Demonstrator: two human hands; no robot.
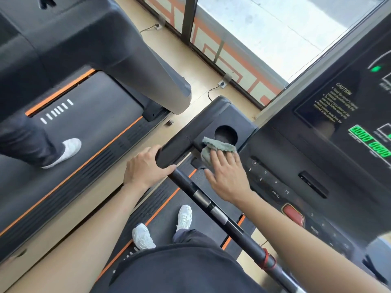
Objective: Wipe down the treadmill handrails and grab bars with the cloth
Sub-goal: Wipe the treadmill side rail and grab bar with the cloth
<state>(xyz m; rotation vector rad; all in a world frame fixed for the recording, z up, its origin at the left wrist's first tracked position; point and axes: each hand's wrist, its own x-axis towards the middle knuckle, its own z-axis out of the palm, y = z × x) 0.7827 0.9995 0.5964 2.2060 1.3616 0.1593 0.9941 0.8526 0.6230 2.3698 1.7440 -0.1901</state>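
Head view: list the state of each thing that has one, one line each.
right hand: fingers straight, pressing the cloth
cloth: crumpled, beside the cup holder
left hand: gripping the handrail end
cup holder: nothing seen inside
display: lit, green digits

Daylight poured through a tall window [275, 24] with orange-patterned lower panes onto the beige floor [190, 66]; a second treadmill [95, 123] stood alongside.

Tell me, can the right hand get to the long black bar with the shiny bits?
Probably yes: the right hand, pressing the cloth by the cup holder, sits right beside that bar with nothing between them.
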